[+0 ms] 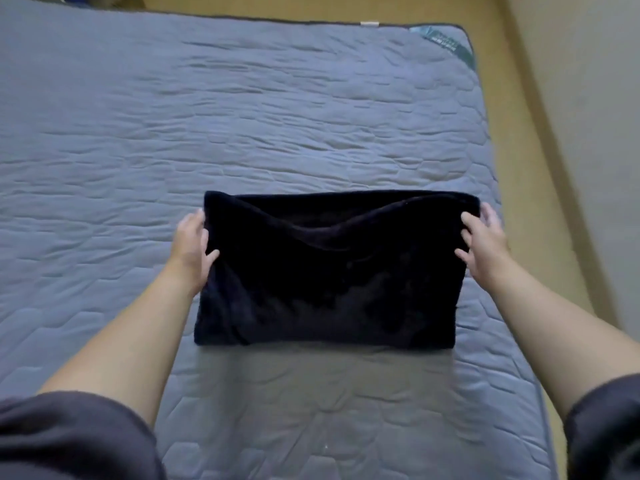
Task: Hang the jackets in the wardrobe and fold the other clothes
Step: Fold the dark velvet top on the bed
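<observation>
Dark garment [329, 271] is lying folded into a broad rectangle, long sides running left to right, on the near middle of the mattress [242, 116]. The cloth is looking soft, plush and near black; a loose upper layer is sagging in a shallow curve below the far edge, and the near edge is sitting straight and thick. Left hand [192, 247] is holding the garment's left edge, thumb lying on top and fingertips disappearing at the hem. Right hand [485, 247] is sitting at the right edge with fingers spread and fairly straight, tips touching the cloth, gripping nothing. Both forearms are reaching in bare from dark grey sleeves [69, 438]. The mattress cover is showing grey-blue, quilted in stitched irregular cells, rippling in fine wrinkles across the far half. A dark piping is running round its edge, with a green label [443, 43] at the far right corner. Yellowish-brown floor [519, 98] is bordering the mattress on the far and right sides, and a pale wall [588, 81] is rising beyond it at right.
</observation>
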The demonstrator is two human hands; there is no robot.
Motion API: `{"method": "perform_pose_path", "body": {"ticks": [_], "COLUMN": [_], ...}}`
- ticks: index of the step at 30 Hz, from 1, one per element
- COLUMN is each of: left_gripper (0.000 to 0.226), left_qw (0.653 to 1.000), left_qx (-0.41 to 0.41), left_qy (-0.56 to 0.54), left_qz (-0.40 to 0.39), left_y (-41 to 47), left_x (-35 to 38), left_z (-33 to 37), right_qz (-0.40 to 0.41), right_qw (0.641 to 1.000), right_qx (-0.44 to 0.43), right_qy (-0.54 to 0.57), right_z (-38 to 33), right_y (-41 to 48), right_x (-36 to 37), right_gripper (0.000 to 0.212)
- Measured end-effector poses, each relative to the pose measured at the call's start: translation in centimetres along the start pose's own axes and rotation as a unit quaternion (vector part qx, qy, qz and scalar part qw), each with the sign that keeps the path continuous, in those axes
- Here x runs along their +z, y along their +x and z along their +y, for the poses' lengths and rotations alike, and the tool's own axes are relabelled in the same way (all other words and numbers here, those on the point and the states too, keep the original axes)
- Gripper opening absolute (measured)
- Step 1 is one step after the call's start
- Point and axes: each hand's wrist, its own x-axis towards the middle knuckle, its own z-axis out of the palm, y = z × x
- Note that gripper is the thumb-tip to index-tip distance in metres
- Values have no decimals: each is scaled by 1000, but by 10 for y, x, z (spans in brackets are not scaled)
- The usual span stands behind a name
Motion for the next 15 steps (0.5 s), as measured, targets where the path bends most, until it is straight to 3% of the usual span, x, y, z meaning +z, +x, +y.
{"method": "perform_pose_path", "body": {"ticks": [2, 4, 5, 7, 8, 11, 13, 15], "left_gripper": [58, 70, 73, 79, 87, 119, 124, 115], "left_qw": [992, 952, 901, 732, 659, 531, 499, 483], "left_qx": [53, 100, 107, 191, 240, 291, 286, 293], "left_qy": [110, 288, 419, 654, 711, 784, 808, 818], "left_qz": [21, 7, -4, -16, -47, -138, -130, -106], "left_y": [6, 3, -1, -16, -23, -20, 0, 14], "left_x": [9, 3, -3, -13, -15, -16, -20, -18], "left_z": [-31, -79, -105, -149, -166, -200, -210, -210], "right_qz": [-53, -98, -124, -174, -189, -210, -194, -169], "right_qw": [990, 937, 876, 718, 664, 579, 548, 532], "right_qx": [-50, -93, -97, -115, -134, -192, -215, -252], "right_qy": [-121, -322, -455, -664, -711, -764, -784, -791], "right_z": [34, 85, 111, 153, 167, 194, 205, 215], "right_y": [0, -10, -18, -30, -36, -35, -18, 1], "right_x": [11, 9, 5, -2, -3, -4, -5, -8], "right_gripper": [62, 67, 69, 76, 81, 112, 125, 109]}}
